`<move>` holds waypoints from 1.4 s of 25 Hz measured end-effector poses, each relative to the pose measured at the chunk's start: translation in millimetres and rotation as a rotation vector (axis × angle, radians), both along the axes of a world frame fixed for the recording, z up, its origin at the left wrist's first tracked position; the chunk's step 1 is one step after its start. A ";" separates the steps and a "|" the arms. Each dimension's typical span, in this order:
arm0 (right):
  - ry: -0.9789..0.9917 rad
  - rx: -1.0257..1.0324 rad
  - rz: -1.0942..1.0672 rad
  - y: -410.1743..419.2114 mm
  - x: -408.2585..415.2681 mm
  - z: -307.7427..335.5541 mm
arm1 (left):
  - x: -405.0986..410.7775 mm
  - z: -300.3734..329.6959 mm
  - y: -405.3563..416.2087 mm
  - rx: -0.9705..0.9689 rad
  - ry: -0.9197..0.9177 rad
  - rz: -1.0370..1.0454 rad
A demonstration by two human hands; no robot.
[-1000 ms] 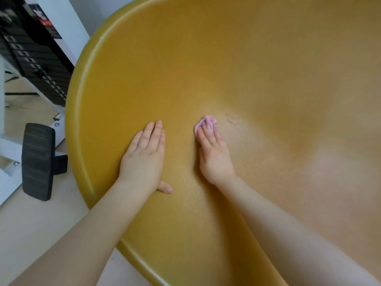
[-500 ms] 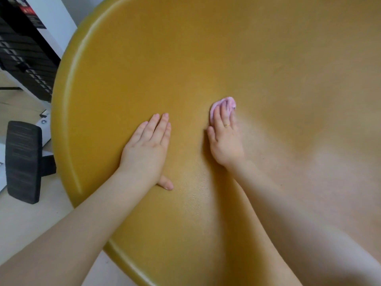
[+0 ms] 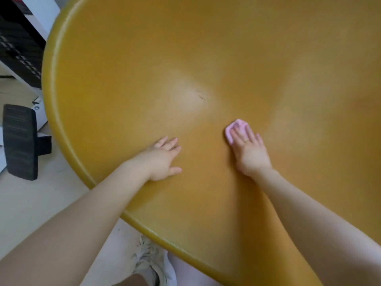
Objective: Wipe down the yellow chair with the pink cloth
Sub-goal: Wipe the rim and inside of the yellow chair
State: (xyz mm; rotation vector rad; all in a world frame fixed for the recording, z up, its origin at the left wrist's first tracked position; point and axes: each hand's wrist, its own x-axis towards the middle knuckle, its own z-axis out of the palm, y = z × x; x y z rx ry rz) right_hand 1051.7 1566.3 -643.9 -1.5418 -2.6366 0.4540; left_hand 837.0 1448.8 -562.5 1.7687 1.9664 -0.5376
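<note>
The yellow chair [image 3: 127, 65] fills most of the view, a wide curved shell with a rounded rim on the left and front. A small folded pink cloth [image 3: 234, 127] lies on the seat under the fingertips of my right hand [image 3: 250, 151], which presses it flat; only the cloth's far and left edges show. My left hand [image 3: 162, 159] rests flat on the seat to the left, fingers together, holding nothing. A small dark scratch [image 3: 202, 97] marks the seat beyond both hands.
A black padded armrest [image 3: 20, 141] stands left of the chair over the pale floor [image 3: 31, 203]. A dark panel in a white frame [image 3: 18, 48] sits at the upper left. My white shoe [image 3: 152, 263] shows below the chair's front rim.
My right hand has slid the pink cloth to the right and toward me, away from the scratch. My view has pulled back, so more of the chair's front rim and the floor show.
</note>
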 end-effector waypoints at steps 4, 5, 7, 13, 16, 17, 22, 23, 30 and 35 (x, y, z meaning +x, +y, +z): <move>0.031 0.108 -0.099 -18.6 1.2 -2.1 | 15.1 -10.2 -14.8 0.019 0.076 0.024; 0.078 0.103 -0.024 -40.3 -14.9 -1.9 | 17.4 -11.8 -16.5 0.032 0.092 0.028; 0.136 0.047 0.161 -87.9 -39.3 -1.8 | 20.8 -12.7 -16.9 0.048 0.125 0.031; 0.074 -0.016 0.349 -78.5 0.3 -3.0 | 31.0 -8.1 -13.7 -0.005 0.159 0.098; -0.081 0.065 0.058 -45.7 73.2 -0.9 | 37.1 -3.8 -11.4 -0.076 0.171 0.138; -0.178 0.047 -0.025 -40.2 100.4 5.2 | 39.4 -2.0 -10.2 -0.093 0.173 0.150; -0.030 -0.334 -0.290 -45.8 137.2 51.0 | 68.9 0.8 2.6 0.075 0.030 0.037; 0.093 -0.365 -0.284 -53.8 132.2 60.3 | 80.8 0.3 7.0 0.108 -0.035 0.007; -0.001 -0.239 -0.040 -96.4 131.2 48.3 | 167.7 -14.7 33.3 0.072 -0.251 -0.251; 0.074 -0.074 0.052 -107.7 107.2 16.1 | 159.3 -26.2 50.7 0.148 -0.205 -0.270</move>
